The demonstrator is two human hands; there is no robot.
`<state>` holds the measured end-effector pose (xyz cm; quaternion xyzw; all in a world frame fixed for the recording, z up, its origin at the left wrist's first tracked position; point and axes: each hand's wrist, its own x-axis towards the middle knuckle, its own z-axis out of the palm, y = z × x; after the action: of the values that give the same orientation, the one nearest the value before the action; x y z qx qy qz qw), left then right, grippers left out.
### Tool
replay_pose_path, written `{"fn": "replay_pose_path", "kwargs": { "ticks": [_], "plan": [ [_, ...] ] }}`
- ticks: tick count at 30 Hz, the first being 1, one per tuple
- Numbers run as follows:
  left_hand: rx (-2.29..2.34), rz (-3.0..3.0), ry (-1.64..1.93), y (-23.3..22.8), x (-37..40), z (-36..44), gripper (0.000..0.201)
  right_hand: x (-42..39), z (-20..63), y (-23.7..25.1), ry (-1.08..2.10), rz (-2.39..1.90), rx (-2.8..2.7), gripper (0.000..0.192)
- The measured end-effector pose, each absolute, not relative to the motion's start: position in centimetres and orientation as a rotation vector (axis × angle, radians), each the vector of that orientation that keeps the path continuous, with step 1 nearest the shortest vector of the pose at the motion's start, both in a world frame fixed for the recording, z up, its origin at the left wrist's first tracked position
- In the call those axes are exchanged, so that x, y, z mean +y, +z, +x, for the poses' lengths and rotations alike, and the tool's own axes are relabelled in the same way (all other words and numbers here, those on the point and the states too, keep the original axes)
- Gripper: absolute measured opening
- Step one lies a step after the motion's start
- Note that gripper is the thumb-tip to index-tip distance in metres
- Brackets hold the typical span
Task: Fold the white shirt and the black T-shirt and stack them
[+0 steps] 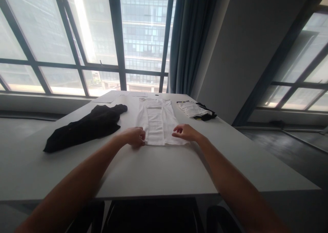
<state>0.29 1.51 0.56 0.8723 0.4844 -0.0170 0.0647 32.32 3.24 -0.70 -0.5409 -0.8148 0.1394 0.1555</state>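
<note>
A wall of windows [84, 41] runs behind everything, with a dark curtain [191, 38] hanging at its right end. In front of it stands a long white table [159, 171], stretching away from the person toward the glass.

On the table's left half lies a black garment [87, 127], crumpled and spread loosely. Down the middle lies a white garment [157, 120], folded into a long narrow strip that runs away from the person, flat against the tabletop. To the right of it, near the far edge, sits a small folded pile [196, 109], white on top with black showing underneath. A few sheets of paper [107, 99] rest at the far end.

Both hands are at the white garment's near edge, well apart from each other. The left hand [134, 136] has its fingers curled, pinching the near left corner. The right hand [185, 132] rests on the near right corner, fingers bent down onto the cloth; whether it actually grips the fabric I cannot tell.
</note>
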Motion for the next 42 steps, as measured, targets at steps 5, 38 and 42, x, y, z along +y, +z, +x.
{"fn": "replay_pose_path", "kwargs": {
  "ticks": [5,38,42],
  "plan": [
    [1.412,2.735,0.233,0.5,1.4,0.6,0.031,2.7,29.6,-2.2,0.442,-1.272,-2.500,0.052],
    [1.616,2.461,-0.127,-4.8,5.2,-0.6,0.089,4.9,30.7,-4.4,0.308,-1.667,-2.451,0.053],
    [1.593,2.442,-0.219,-3.7,5.0,-0.3,0.090,4.3,30.1,-3.8,0.240,-1.641,-2.492,0.050]
  ]
}}
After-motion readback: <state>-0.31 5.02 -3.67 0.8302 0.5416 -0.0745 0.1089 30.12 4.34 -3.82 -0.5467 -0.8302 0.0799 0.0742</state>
